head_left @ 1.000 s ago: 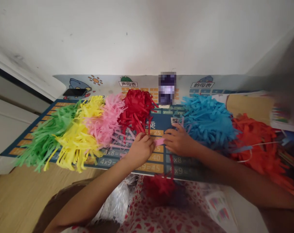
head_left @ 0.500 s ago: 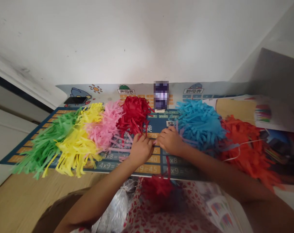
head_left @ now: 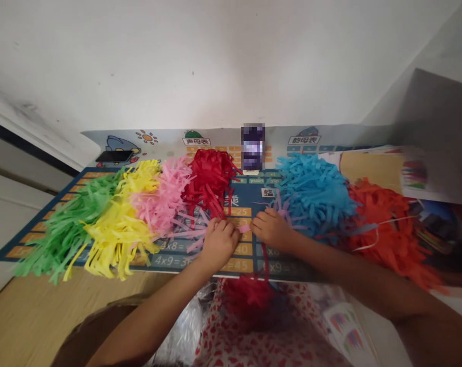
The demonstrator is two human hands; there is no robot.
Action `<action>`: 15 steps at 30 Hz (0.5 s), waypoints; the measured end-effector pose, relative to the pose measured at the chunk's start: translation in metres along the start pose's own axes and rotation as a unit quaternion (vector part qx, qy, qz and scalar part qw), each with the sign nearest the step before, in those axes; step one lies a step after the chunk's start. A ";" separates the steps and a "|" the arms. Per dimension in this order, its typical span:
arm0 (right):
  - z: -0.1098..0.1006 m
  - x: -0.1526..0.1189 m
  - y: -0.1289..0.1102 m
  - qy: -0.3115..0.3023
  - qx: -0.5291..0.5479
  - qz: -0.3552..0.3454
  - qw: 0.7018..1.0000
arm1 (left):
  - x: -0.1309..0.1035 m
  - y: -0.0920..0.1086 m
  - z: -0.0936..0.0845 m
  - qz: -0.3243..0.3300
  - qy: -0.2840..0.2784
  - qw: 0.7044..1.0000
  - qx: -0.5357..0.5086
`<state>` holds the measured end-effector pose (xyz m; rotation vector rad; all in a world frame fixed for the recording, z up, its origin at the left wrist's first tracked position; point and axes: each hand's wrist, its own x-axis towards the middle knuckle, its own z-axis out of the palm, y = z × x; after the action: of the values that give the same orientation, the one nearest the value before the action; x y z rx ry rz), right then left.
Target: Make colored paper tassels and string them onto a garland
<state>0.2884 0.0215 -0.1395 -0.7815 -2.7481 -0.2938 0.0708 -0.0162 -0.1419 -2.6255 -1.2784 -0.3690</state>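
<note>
My left hand (head_left: 220, 238) is closed around one side of a light purple fringed paper strip bundle (head_left: 245, 228), with its loose strips (head_left: 190, 232) fanning out to the left. My right hand (head_left: 272, 227) is closed on the other side, and purple strips stick out beyond its fingers. A short length of the paper shows between the two hands, just above the printed mat. Beyond my left hand lies a red paper tassel (head_left: 211, 173), with a pink tassel (head_left: 165, 199) beside it. A blue tassel (head_left: 317, 191) is nearest to my right hand.
Yellow (head_left: 119, 239) and green tassels (head_left: 74, 219) lie at the left, and an orange one (head_left: 387, 229) at the right. A blurred-out upright phone-like object (head_left: 252, 147) stands at the back. A dark phone (head_left: 116, 156) lies back left. Another red tassel (head_left: 248, 293) sits at the lap.
Both hands keep their hold on the purple paper. They have drawn slightly apart, and more of the paper shows between them. The view has shifted a little.
</note>
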 end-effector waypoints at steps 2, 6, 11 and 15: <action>0.004 -0.007 0.003 0.005 -0.006 -0.014 1.000 | -0.010 -0.001 0.001 0.006 0.008 1.000 -0.011; 0.013 -0.021 0.014 0.025 0.037 -0.011 0.999 | -0.026 -0.008 0.000 0.017 0.026 0.999 -0.028; 0.025 -0.029 0.024 0.040 0.181 0.093 0.978 | -0.032 -0.011 -0.001 -0.050 0.047 0.994 -0.083; 0.026 -0.030 0.031 0.007 0.272 0.153 0.950 | -0.034 -0.012 0.000 -0.126 0.040 0.979 -0.155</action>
<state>0.3247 0.0399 -0.1699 -1.0046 -2.4467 0.4988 0.0415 -0.0342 -0.1511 -2.6583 -1.6481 -0.7655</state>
